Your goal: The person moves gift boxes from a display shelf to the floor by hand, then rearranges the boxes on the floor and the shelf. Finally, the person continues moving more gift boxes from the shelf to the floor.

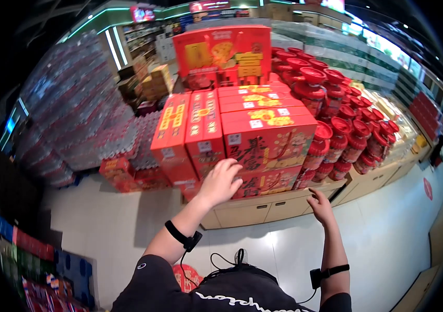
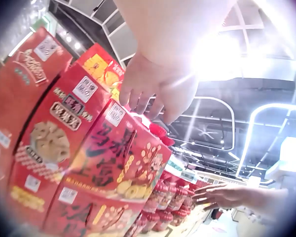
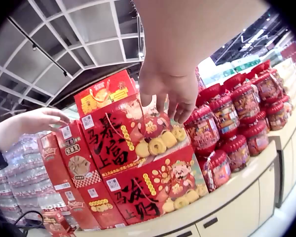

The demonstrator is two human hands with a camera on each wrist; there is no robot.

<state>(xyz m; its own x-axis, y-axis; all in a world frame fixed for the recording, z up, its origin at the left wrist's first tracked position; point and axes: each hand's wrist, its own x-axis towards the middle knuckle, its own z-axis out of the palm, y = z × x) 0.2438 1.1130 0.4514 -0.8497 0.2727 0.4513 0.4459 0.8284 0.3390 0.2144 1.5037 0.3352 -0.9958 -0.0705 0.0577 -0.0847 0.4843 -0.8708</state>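
Red gift boxes with gold and black print are stacked on a wooden display counter, two layers visible in the right wrist view. My left hand is in front of the stack near the narrow upright boxes, fingers loosely bent with nothing in them; contact cannot be told. My right hand is off to the right, in front of the counter, fingers relaxed and empty. In the left wrist view, the left hand appears before the box tops.
Red-lidded jars stand stacked right of the boxes. The cabinet has drawer fronts below. Wrapped bottle packs rise at the left, with more red boxes on the floor. A large upright red box stands behind.
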